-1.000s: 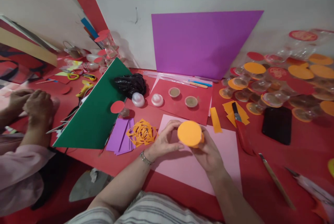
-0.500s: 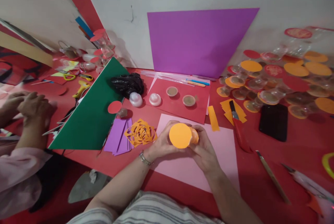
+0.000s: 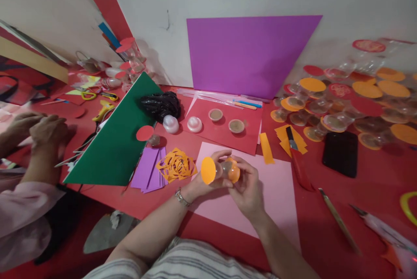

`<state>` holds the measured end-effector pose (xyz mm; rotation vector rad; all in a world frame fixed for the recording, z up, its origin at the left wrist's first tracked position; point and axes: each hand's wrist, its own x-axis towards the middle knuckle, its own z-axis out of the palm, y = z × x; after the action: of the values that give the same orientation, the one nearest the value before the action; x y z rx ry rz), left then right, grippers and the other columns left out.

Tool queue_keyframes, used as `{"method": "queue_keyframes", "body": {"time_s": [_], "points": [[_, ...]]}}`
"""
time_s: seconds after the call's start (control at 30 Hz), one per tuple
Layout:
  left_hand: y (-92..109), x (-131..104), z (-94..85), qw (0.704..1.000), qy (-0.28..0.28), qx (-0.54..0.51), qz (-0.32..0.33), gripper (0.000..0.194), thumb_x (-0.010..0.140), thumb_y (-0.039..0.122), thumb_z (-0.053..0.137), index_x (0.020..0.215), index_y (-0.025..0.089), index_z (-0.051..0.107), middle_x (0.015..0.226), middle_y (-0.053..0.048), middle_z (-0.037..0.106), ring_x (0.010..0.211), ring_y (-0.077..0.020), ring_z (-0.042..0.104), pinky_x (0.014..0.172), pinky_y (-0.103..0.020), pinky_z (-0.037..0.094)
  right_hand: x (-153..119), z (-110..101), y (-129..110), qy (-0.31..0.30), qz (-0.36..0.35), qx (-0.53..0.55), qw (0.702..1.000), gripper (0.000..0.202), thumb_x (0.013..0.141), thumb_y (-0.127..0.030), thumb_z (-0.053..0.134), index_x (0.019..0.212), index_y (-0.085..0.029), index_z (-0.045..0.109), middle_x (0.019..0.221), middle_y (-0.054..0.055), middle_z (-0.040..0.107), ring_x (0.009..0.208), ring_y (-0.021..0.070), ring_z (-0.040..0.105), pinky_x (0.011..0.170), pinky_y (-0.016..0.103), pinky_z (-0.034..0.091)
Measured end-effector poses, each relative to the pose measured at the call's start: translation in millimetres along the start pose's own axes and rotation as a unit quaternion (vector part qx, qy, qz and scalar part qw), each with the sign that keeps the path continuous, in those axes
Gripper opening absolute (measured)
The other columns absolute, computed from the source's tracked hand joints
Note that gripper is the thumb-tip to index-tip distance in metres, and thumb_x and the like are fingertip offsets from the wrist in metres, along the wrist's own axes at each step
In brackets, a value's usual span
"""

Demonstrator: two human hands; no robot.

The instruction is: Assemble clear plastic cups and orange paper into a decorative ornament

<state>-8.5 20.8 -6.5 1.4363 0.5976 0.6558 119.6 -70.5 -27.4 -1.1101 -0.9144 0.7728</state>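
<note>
The left hand (image 3: 208, 175) and right hand (image 3: 246, 185) hold a clear plastic piece (image 3: 227, 169) with orange ends, fingers closed around it. Pink paper (image 3: 276, 196) lies beneath.

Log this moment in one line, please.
left hand: on hourglass | right hand: on hourglass | orange disc: left end | below: pink sheet

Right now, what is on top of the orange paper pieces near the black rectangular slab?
The black and silver end of a red tool lies across the orange paper pieces. The paper directly beneath it is covered, and so is the table under the pieces.
</note>
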Motion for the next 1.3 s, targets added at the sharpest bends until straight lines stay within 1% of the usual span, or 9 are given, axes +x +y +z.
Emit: {"method": "queue_keyframes", "body": {"time_s": [0.17, 0.5, 0.67, 0.77, 0.9, 1.0, 1.07, 1.17, 1.3], "points": [[0.1, -1.7, 0.2, 1.000, 0.001, -0.004, -0.004, 0.084, 0.066, 0.062, 0.087, 0.134, 0.021, 0.059, 0.133, -0.014, 0.061, 0.129, -0.0356, 0.055, 0.111, -0.050, 0.043, -3.7, -2.2, 6.5, 0.006, -0.099, -0.109, 0.989, 0.043, 0.087, -0.022, 0.068, 0.125, -0.031, 0.048, 0.136, 0.011, 0.058, 0.134, 0.0259, 0.056, 0.107, 0.051, 0.051], [1.5, -3.9, 2.1, 0.999, 0.035, 0.006, -0.012, 0.076, 0.071, 0.052, 0.086, 0.134, 0.021, 0.055, 0.135, -0.014, 0.059, 0.124, -0.0311, 0.059, 0.108, -0.046, 0.048, 6.6, -6.8, -7.0, -0.037, -0.152, -0.205, 0.966, 0.064, 0.084, -0.013, 0.061, 0.142, -0.029, 0.041, 0.140, 0.011, 0.058, 0.133, 0.0262, 0.056, 0.107, 0.051, 0.052], [7.7, -4.1, 1.6, 0.998, 0.062, 0.020, -0.009, 0.077, 0.066, 0.057, 0.088, 0.125, 0.020, 0.055, 0.125, -0.012, 0.061, 0.114, -0.0294, 0.061, 0.100, -0.042, 0.051, 7.6, -7.5, -6.9, -0.028, -0.111, -0.208, 0.971, 0.059, 0.080, -0.018, 0.069, 0.134, -0.030, 0.048, 0.128, 0.009, 0.063, 0.120, 0.0294, 0.063, 0.101, 0.052, 0.055], [11.5, -2.6, 0.6, 0.998, 0.044, 0.035, -0.007, 0.071, 0.068, 0.057, 0.086, 0.120, 0.020, 0.056, 0.118, -0.010, 0.063, 0.109, -0.0283, 0.062, 0.097, -0.041, 0.052, 7.7, -8.3, -5.1, -0.024, -0.100, -0.206, 0.973, 0.062, 0.077, -0.020, 0.071, 0.135, -0.029, 0.050, 0.128, 0.010, 0.062, 0.120, 0.0307, 0.062, 0.102, 0.053, 0.054], [9.9, -1.5, -0.7, 0.999, 0.020, 0.050, 0.003, 0.072, 0.071, 0.056, 0.085, 0.126, 0.020, 0.055, 0.121, -0.011, 0.061, 0.111, -0.0282, 0.060, 0.097, -0.040, 0.052, 8.8, -10.7, -5.6, -0.052, -0.055, -0.195, 0.978, 0.062, 0.077, -0.021, 0.072, 0.135, -0.027, 0.051, 0.134, 0.011, 0.063, 0.125, 0.0317, 0.061, 0.108, 0.055, 0.050], [1.7, -0.8, 0.5, 1.000, 0.015, 0.006, 0.011, 0.086, 0.070, 0.054, 0.088, 0.140, 0.023, 0.048, 0.128, -0.012, 0.057, 0.107, -0.0256, 0.062, 0.096, -0.040, 0.053, 12.0, -12.5, -7.1, -0.003, 0.030, -0.118, 0.993, 0.056, 0.076, -0.031, 0.080, 0.127, -0.026, 0.056, 0.128, 0.011, 0.066, 0.120, 0.0318, 0.064, 0.106, 0.055, 0.051], [-4.7, 0.3, 1.6, 0.999, -0.007, -0.048, 0.018, 0.096, 0.071, 0.051, 0.088, 0.149, 0.029, 0.038, 0.127, -0.011, 0.056, 0.092, -0.0189, 0.065, 0.085, -0.036, 0.056, 15.3, -12.8, -8.3, 0.048, 0.074, -0.056, 0.995, 0.049, 0.082, -0.039, 0.077, 0.123, -0.027, 0.054, 0.122, 0.011, 0.068, 0.114, 0.0297, 0.067, 0.102, 0.053, 0.053], [-11.0, 2.6, 1.6, 0.996, -0.013, -0.078, 0.034, 0.097, 0.073, 0.046, 0.089, 0.152, 0.033, 0.032, 0.125, -0.009, 0.055, 0.082, -0.0130, 0.063, 0.075, -0.030, 0.055, 19.0, -11.0, -9.9, 0.076, 0.081, -0.028, 0.993, 0.045, 0.084, -0.043, 0.075, 0.120, -0.028, 0.051, 0.123, 0.011, 0.066, 0.112, 0.0273, 0.067, 0.102, 0.052, 0.053], [-13.8, 4.2, -0.7, 0.996, 0.011, -0.076, 0.050, 0.093, 0.072, 0.047, 0.090, 0.149, 0.033, 0.039, 0.128, -0.008, 0.053, 0.086, -0.0128, 0.061, 0.077, -0.029, 0.055, 18.5, -6.9, -10.0, 0.067, 0.084, -0.004, 0.994, 0.046, 0.082, -0.041, 0.078, 0.118, -0.028, 0.053, 0.124, 0.010, 0.066, 0.116, 0.0270, 0.065, 0.105, 0.051, 0.051]]}}
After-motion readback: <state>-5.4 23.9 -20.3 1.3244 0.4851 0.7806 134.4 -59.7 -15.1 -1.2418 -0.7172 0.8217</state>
